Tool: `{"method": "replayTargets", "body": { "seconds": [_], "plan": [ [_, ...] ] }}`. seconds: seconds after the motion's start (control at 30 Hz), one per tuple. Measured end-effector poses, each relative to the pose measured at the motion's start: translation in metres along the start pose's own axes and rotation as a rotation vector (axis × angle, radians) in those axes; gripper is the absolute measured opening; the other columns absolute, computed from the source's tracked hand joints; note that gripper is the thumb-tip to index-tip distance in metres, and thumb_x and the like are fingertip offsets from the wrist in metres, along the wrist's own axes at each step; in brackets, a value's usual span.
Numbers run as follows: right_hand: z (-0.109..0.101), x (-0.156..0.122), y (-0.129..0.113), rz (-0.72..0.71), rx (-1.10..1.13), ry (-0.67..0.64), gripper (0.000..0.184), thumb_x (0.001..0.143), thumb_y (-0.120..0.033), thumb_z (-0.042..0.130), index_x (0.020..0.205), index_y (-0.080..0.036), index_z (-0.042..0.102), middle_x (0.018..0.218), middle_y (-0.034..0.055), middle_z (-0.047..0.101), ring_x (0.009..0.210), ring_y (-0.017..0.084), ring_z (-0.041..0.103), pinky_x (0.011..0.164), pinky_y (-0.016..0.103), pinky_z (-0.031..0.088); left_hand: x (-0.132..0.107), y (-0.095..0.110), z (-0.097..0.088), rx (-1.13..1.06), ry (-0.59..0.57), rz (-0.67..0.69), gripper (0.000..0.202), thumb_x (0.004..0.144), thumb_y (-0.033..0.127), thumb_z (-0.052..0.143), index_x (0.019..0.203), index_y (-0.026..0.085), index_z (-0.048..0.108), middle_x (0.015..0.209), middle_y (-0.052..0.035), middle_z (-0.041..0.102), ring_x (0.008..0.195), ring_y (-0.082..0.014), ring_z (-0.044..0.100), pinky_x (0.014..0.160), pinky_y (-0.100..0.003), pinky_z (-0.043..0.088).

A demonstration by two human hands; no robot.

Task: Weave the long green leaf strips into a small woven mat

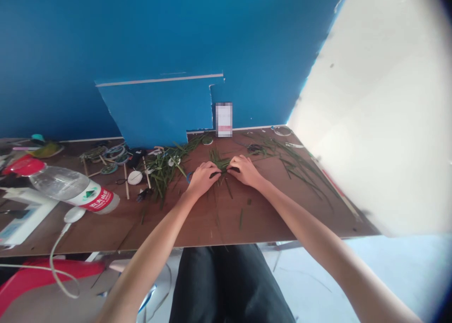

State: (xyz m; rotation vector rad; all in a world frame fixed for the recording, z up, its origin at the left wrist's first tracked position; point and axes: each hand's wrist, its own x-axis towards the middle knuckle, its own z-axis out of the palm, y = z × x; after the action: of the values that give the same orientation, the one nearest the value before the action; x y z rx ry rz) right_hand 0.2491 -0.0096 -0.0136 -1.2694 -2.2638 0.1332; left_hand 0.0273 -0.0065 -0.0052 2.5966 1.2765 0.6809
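Note:
My left hand [202, 178] and my right hand [245, 170] meet at the middle of a brown wooden table [212, 224]. Both have their fingers curled and pinched on a small bundle of green leaf strips [219, 163] that fans away from me. A dark piece shows between the fingertips; I cannot make out what it is. More loose green strips [164, 168] lie in a heap just left of my left hand, and others [294, 165] spread to the right of my right hand.
A plastic water bottle [72, 189] lies on its side at the left, with a white device [21, 217] and cable [60, 247]. Small round woven pieces on sticks [113, 156] and white discs [134, 177] sit behind. A blue wall [158, 111] backs the table; a white panel [370, 125] stands right.

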Motion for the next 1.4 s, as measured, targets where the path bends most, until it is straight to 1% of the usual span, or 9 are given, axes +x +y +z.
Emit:
{"method": "replayTargets", "body": {
  "seconds": [0.23,0.43,0.57,0.63,0.7,0.93,1.2,1.3,1.4],
  "plan": [
    [0.0021,0.0023,-0.0051,-0.005,-0.057,0.023,0.016,0.094,-0.027,0.056,0.089,-0.021,0.069,0.102,0.0068,0.066,0.101,0.024,0.051,0.082,0.037,0.033,0.0027,-0.0004,0.0029,-0.005,0.013,-0.025,0.013,0.090,0.025,0.062,0.094,0.024,0.074,0.101,-0.0027,0.066,0.099,-0.0207,0.058,0.091,-0.034,0.046],
    [0.0041,0.0023,-0.0087,-0.021,-0.099,0.037,0.016,0.095,-0.026,0.053,0.089,-0.020,0.066,0.102,0.0076,0.066,0.101,0.024,0.050,0.082,0.037,0.031,0.0026,0.0008,0.0038,0.005,0.014,-0.034,0.014,0.090,0.024,0.060,0.093,0.024,0.074,0.101,-0.0030,0.066,0.099,-0.0202,0.058,0.092,-0.033,0.046],
    [0.0020,0.0015,-0.0082,-0.032,-0.057,0.062,0.014,0.095,-0.026,0.053,0.092,-0.020,0.065,0.103,0.0073,0.066,0.101,0.024,0.050,0.082,0.037,0.031,0.0018,-0.0003,0.0049,0.032,0.015,-0.004,0.018,0.092,0.025,0.057,0.101,0.024,0.073,0.103,-0.0040,0.066,0.101,-0.0212,0.057,0.092,-0.035,0.046],
    [0.0012,0.0014,-0.0074,-0.037,-0.033,0.054,0.013,0.094,-0.024,0.054,0.093,-0.021,0.066,0.104,0.0070,0.066,0.102,0.024,0.050,0.083,0.037,0.031,0.0015,-0.0014,0.0055,0.037,0.012,0.012,0.022,0.094,0.026,0.054,0.107,0.026,0.072,0.105,-0.0043,0.065,0.102,-0.0214,0.056,0.092,-0.036,0.045],
    [0.0012,0.0014,-0.0065,-0.040,-0.022,0.033,0.012,0.092,-0.024,0.056,0.093,-0.021,0.067,0.104,0.0070,0.066,0.101,0.024,0.050,0.083,0.037,0.031,0.0013,-0.0024,0.0058,0.038,0.001,0.018,0.024,0.095,0.027,0.052,0.110,0.027,0.071,0.107,-0.0043,0.064,0.103,-0.0214,0.055,0.094,-0.036,0.045],
    [0.0042,0.0020,-0.0048,-0.010,-0.003,0.023,0.011,0.091,-0.025,0.058,0.091,-0.022,0.068,0.103,0.0071,0.065,0.102,0.024,0.049,0.085,0.038,0.032,0.0021,-0.0020,0.0040,0.019,-0.028,0.001,0.022,0.094,0.030,0.056,0.107,0.027,0.073,0.108,-0.0041,0.062,0.104,-0.0218,0.054,0.095,-0.037,0.044],
    [0.0033,0.0023,-0.0074,-0.035,-0.019,0.017,0.011,0.092,-0.024,0.057,0.087,-0.021,0.066,0.101,0.0067,0.065,0.101,0.024,0.049,0.081,0.036,0.031,0.0038,-0.0042,0.0053,0.019,-0.045,0.014,0.020,0.094,0.028,0.056,0.105,0.027,0.073,0.108,-0.0035,0.063,0.104,-0.0220,0.054,0.096,-0.037,0.043],
    [0.0008,0.0011,-0.0089,-0.056,-0.015,0.020,0.013,0.093,-0.023,0.054,0.093,-0.021,0.067,0.103,0.0077,0.065,0.102,0.024,0.048,0.082,0.036,0.031,0.0025,-0.0048,0.0041,0.031,-0.043,0.052,0.022,0.096,0.029,0.052,0.106,0.026,0.072,0.108,-0.0043,0.062,0.104,-0.0219,0.054,0.095,-0.037,0.042],
    [-0.0024,-0.0005,-0.0094,-0.077,0.014,0.031,0.023,0.090,-0.014,0.049,0.101,-0.021,0.068,0.105,0.0074,0.065,0.103,0.024,0.048,0.082,0.036,0.031,-0.0004,-0.0049,-0.0016,0.070,-0.044,0.111,0.026,0.098,0.029,0.048,0.110,0.026,0.071,0.110,-0.0051,0.062,0.105,-0.0222,0.054,0.094,-0.038,0.041]
  ]
}}
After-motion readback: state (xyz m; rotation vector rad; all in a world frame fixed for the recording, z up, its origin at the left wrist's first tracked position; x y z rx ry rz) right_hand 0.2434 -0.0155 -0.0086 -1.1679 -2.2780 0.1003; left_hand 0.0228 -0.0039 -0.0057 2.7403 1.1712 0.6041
